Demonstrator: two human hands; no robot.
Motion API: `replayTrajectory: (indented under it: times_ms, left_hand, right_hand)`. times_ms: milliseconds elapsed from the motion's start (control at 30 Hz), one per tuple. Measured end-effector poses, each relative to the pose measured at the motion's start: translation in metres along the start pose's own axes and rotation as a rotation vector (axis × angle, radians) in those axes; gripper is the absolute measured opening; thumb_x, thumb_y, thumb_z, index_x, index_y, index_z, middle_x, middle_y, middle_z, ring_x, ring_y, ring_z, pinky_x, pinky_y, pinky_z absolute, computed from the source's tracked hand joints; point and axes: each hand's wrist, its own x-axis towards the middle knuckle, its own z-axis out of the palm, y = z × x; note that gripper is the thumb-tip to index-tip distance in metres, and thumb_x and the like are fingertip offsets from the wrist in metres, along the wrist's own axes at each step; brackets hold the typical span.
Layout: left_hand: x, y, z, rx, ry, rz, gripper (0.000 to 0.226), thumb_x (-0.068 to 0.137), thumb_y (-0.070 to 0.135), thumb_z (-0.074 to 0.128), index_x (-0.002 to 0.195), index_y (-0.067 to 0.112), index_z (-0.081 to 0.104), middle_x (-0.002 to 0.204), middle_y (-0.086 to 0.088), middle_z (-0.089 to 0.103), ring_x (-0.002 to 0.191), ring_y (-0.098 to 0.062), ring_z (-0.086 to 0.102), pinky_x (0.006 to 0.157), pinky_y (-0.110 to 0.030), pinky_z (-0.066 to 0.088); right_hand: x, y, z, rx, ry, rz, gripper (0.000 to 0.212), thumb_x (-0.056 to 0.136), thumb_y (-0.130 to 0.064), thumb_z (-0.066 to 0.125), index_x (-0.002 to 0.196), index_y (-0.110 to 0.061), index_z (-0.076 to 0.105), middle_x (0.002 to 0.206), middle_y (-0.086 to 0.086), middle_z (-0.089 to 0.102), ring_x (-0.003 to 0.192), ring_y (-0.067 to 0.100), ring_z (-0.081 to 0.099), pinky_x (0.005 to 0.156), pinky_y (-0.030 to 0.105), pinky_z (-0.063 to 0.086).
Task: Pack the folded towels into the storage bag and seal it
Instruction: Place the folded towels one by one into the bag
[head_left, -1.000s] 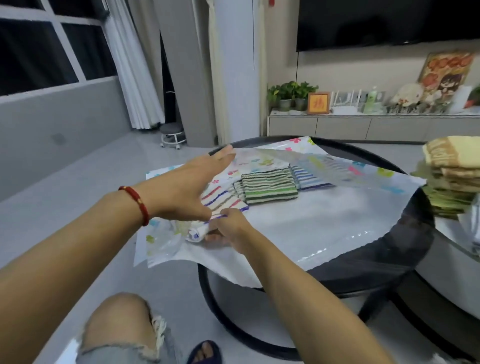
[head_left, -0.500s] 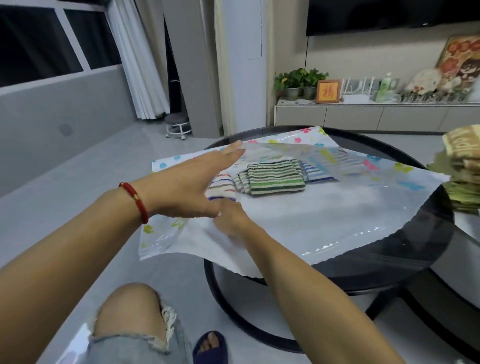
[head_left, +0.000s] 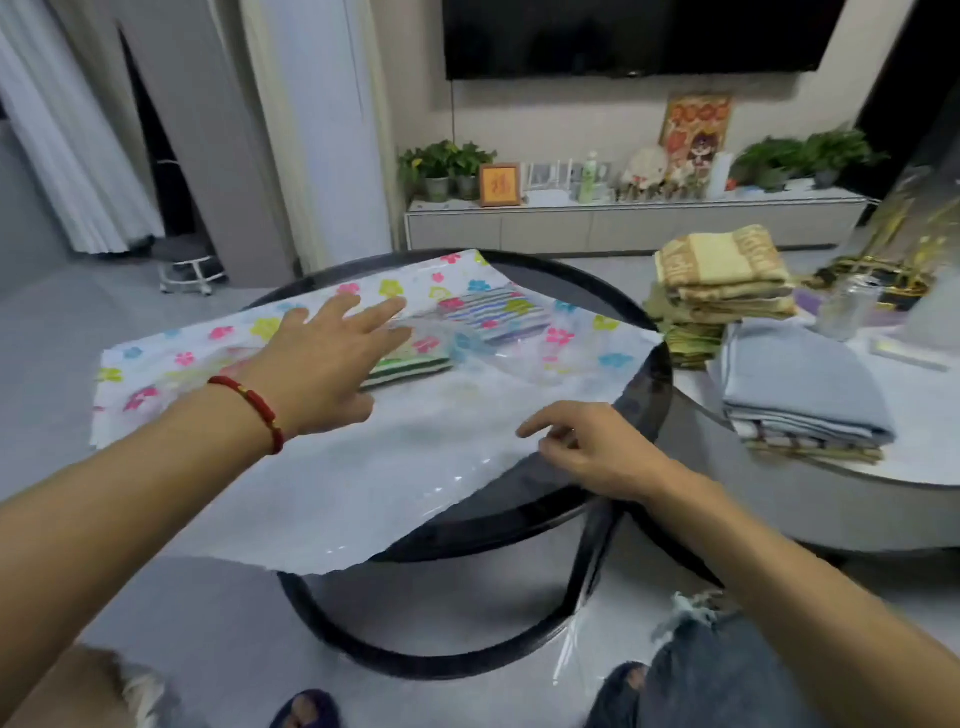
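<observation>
Both hands loose-fingered — left hand (head_left: 332, 364) flat on the storage bag (head_left: 415, 457), right hand (head_left: 592, 452) at its edge.

Soft, even indoor light fills the room and casts only faint shadows. Small white glints sit on the plastic storage bag (head_left: 415, 467) near the frame's centre. The picture is slightly soft overall, and wide-angle distortion bends and stretches things at the left and right edges.

Storage bag (head_left: 415, 467) on round table (head_left: 652, 364); folded towels (head_left: 493, 314) inside; towel stacks (head_left: 727, 280) right.
</observation>
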Motion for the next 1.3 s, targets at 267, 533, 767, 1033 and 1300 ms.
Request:
replayTrajectory:
  times_ms: [267,533,767,1033,1300]
  left_hand:
    - [0.058,0.071,0.017,0.133,-0.066,0.069,0.075,0.086,0.048,0.056,0.152,0.038,0.021,0.163,0.010,0.016,0.145,-0.028,0.024,0.107,-0.056,0.037]
    - [0.099,0.063,0.005,-0.126,0.103,0.034,0.094,0.076,0.039,0.072,0.155,0.025,0.022,0.161,0.005,0.026,0.138,-0.029,0.039,0.094,-0.049,0.050]
    - [0.130,0.047,-0.024,-0.259,0.266,0.018,0.089,0.068,0.028,0.082,0.145,0.010,0.041,0.154,-0.007,0.042,0.109,-0.040,0.062,0.095,-0.050,0.050]
    - [0.123,0.033,-0.048,-0.253,0.263,-0.050,0.095,0.074,0.023,0.075,0.153,0.015,0.023,0.163,0.000,0.020,0.133,-0.037,0.044,0.102,-0.055,0.046]
    - [0.107,0.023,-0.063,-0.174,0.208,-0.063,0.095,0.078,0.029,0.072,0.154,0.021,0.016,0.165,0.006,0.009,0.135,-0.033,0.032,0.095,-0.065,0.045]
  right_hand:
    - [-0.050,0.179,-0.142,-0.291,0.613,0.608,0.033,0.100,-0.017,0.057,0.130,-0.014,0.071,0.127,0.023,0.068,0.116,0.041,0.061,0.096,0.047,0.050]
    - [-0.043,0.266,-0.176,-0.207,0.368,0.972,0.051,0.101,-0.033,0.057,0.149,-0.027,0.044,0.150,0.024,0.048,0.137,0.048,0.043,0.115,0.054,0.036]
    - [-0.038,0.265,-0.203,0.246,0.462,0.817,0.074,0.082,-0.002,0.081,0.141,-0.032,0.048,0.130,0.022,0.049,0.102,0.044,0.063,0.065,0.043,0.062]
    - [-0.066,0.181,-0.215,0.883,0.440,0.514,0.051,0.095,0.004,0.056,0.139,-0.021,0.060,0.141,0.029,0.057,0.090,0.028,0.070,0.066,0.036,0.063]
    - [-0.029,0.051,-0.151,1.033,-0.085,0.151,0.049,0.084,-0.015,0.067,0.133,-0.022,0.071,0.136,0.008,0.070,0.106,0.028,0.073,0.078,0.034,0.064]
